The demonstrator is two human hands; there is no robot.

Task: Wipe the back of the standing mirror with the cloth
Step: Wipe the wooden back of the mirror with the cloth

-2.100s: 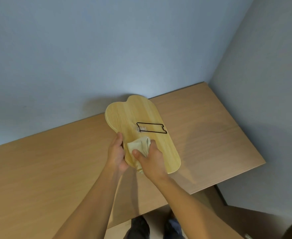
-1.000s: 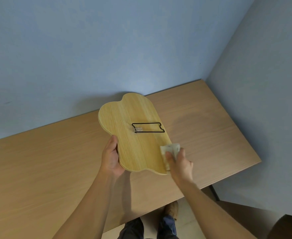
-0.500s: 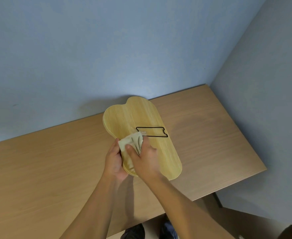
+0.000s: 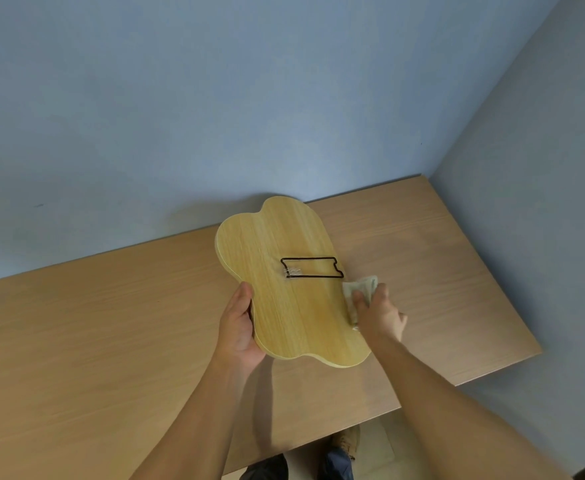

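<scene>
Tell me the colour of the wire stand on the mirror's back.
Black wire stand, against light wood; head view shows it.

No readable text, labels, brands or numbers anywhere.

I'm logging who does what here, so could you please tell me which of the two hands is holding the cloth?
The right hand holds the cloth, pressed at the mirror's right edge. The left hand has no cloth and only grips the left edge.
</scene>
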